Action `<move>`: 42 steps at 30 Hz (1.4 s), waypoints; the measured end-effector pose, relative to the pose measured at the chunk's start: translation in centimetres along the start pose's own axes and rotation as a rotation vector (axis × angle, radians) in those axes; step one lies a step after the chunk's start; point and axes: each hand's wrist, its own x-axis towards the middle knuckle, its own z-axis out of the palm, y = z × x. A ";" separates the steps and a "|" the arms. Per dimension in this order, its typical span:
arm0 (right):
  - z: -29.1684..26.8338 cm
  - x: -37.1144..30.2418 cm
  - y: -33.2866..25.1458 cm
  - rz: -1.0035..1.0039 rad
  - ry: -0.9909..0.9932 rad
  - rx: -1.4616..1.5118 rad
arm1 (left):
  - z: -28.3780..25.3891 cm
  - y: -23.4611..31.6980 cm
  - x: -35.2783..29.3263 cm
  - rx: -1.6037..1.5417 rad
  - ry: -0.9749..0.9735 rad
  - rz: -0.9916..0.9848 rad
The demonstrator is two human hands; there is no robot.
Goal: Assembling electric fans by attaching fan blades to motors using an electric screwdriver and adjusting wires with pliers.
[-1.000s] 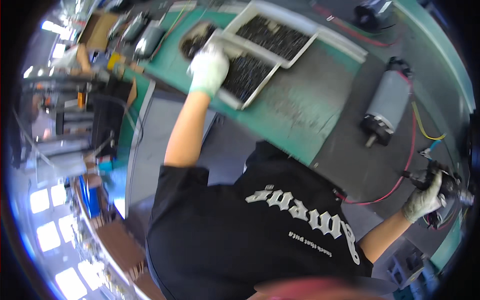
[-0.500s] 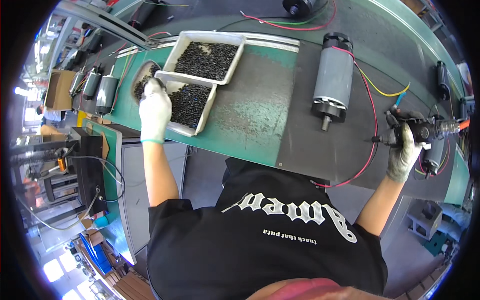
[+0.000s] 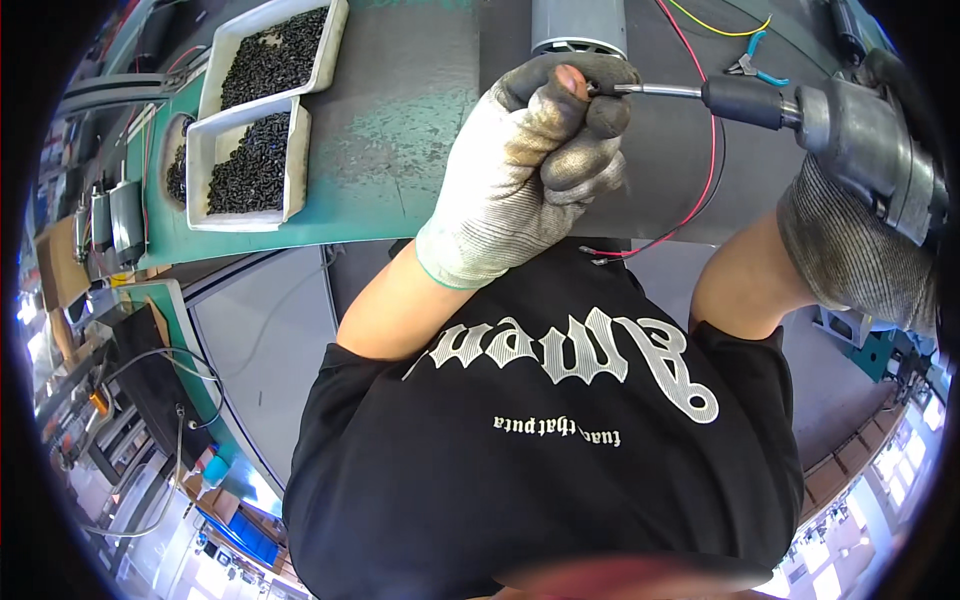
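Observation:
My left hand (image 3: 535,165), in a stained white glove with a bare thumb tip, is closed in a pinch on a small dark screw (image 3: 592,88). The screw is partly hidden by the fingers. Its end meets the steel bit (image 3: 660,91) of a power screwdriver (image 3: 850,120), which lies level and points left. My right hand (image 3: 850,240), gloved in dirty grey, is wrapped round the screwdriver's body at the right edge. Just beyond the left hand lies a grey cylindrical motor (image 3: 578,25), its near end covered by the glove.
Two white bins (image 3: 297,165) (image 3: 210,85) of small black screws stand at the left, beside a round dish (image 3: 165,165). Blue-handled pliers (image 3: 755,62) lie at the far right. Red wire (image 3: 712,165) crosses the bench. Several motors (image 3: 127,220) stand at the left edge.
My left hand has left the screw dish and come right to the bit. The screwdriver has been brought closer, in front of the motor. The view has shifted, so the bins sit further left.

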 end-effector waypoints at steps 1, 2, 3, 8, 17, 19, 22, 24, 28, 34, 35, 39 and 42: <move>-1.0 0.7 0.1 -0.004 0.002 0.005 | 0.0 -0.3 0.1 0.001 0.007 0.007; 0.4 -0.1 0.9 -0.009 0.002 0.014 | 0.0 -0.6 0.1 0.005 0.015 0.015; 0.0 -0.5 0.1 -0.014 0.003 0.023 | 0.0 -0.7 0.2 0.010 0.023 0.024; -0.5 -0.6 0.4 -0.030 0.002 0.076 | 0.4 -1.0 -0.2 0.096 0.097 0.021; -4.1 -1.2 0.7 0.085 -0.009 0.077 | -1.8 -2.0 -2.3 -0.293 0.177 -0.552; -5.8 -1.3 2.4 0.006 0.065 -0.025 | -1.9 -3.0 -1.8 -0.077 0.450 -0.423; -7.3 -1.2 2.6 0.015 0.251 -0.276 | -3.0 -3.0 0.1 -0.007 0.681 -0.301; -8.7 -0.7 3.7 0.068 0.165 -0.167 | -4.5 -2.9 0.9 0.058 0.541 -0.192; -8.1 -1.2 4.3 0.024 0.277 -0.211 | -5.7 -3.0 0.4 -0.122 0.399 -0.226; -7.1 -1.7 5.0 0.051 0.269 -0.207 | -5.2 -2.8 0.8 -0.105 0.401 -0.252; -7.1 -1.6 5.1 0.053 0.262 -0.206 | -5.3 -2.7 0.8 -0.118 0.407 -0.260; -7.7 -1.6 4.6 0.051 0.233 -0.194 | -5.5 -2.4 0.7 -0.148 0.403 -0.268; -7.6 -1.5 5.0 0.041 0.213 -0.179 | -5.5 -2.4 0.7 -0.137 0.404 -0.272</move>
